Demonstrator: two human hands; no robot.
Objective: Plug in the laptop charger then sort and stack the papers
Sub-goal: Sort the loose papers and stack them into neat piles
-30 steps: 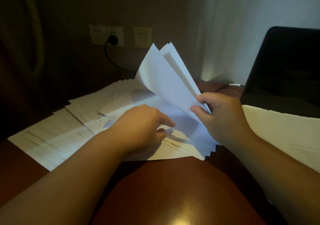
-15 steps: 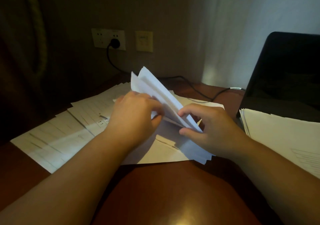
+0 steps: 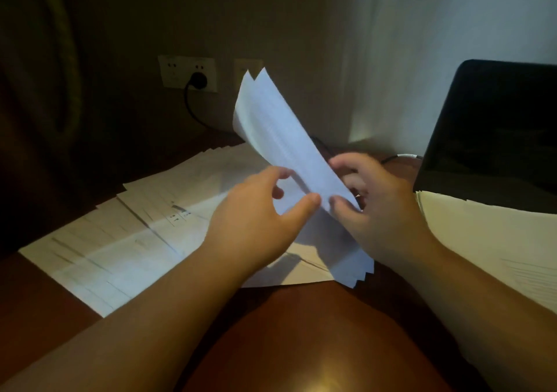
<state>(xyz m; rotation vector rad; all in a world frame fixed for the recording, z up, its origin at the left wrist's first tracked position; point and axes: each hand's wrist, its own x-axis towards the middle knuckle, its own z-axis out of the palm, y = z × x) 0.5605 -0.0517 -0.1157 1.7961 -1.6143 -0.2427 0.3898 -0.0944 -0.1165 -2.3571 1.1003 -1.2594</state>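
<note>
Pinching lifted sheets [image 3: 283,138] at their near edge: right hand [image 3: 370,202] gripping from the right, left hand [image 3: 259,211] with thumb closing loosely underneath. Long axis tilting up and away toward the wall. Rising above fanned papers [image 3: 126,235] spread leftward on the desk [image 3: 301,331].

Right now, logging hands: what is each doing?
Left hand: pinching the lifted sheets.
Right hand: pinching the same sheets.

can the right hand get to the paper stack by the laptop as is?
Probably not yet: the right hand is pinching the raised sheets. The stack lies right beside it, nothing between.
</note>
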